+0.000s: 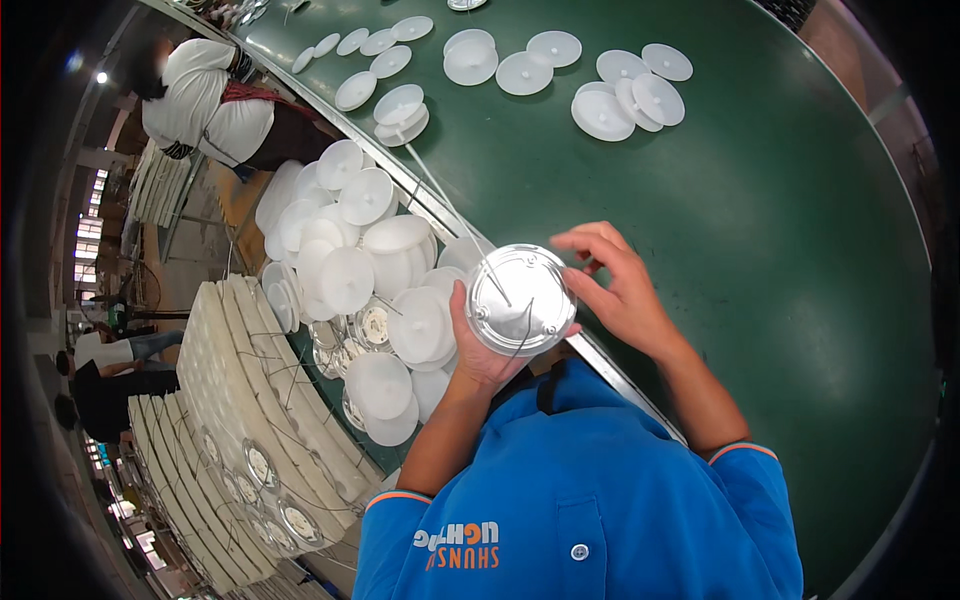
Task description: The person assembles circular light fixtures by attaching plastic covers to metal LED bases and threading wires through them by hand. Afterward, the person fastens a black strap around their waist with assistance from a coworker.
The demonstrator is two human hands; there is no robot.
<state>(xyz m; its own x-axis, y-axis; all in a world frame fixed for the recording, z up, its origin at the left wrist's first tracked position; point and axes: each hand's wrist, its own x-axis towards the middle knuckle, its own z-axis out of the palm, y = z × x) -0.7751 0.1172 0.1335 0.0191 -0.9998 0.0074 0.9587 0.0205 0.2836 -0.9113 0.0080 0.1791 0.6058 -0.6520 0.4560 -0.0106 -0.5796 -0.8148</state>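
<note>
My left hand point(487, 352) is closed around a shiny round metal lamp base point(518, 303), cradling it from below and the left with its bare metal face up. A dark wire and a long pale wire point(445, 188) come off that face; the pale one stretches away over the conveyor's edge. To the right of the base, my right hand point(621, 287) has its fingers apart, with the thumb close to the rim. Whether the thumb touches the rim I cannot tell. Beside my left hand lies a heap of frosted white round covers point(347, 280).
A green conveyor belt point(760, 300) with a metal edge carries several white round covers point(525, 74) at its far part. Metal lamp bases point(372, 326) lie among the heap. Stacked cream foam trays point(240, 370) stand at left. A person in white point(215, 100) works beyond the heap.
</note>
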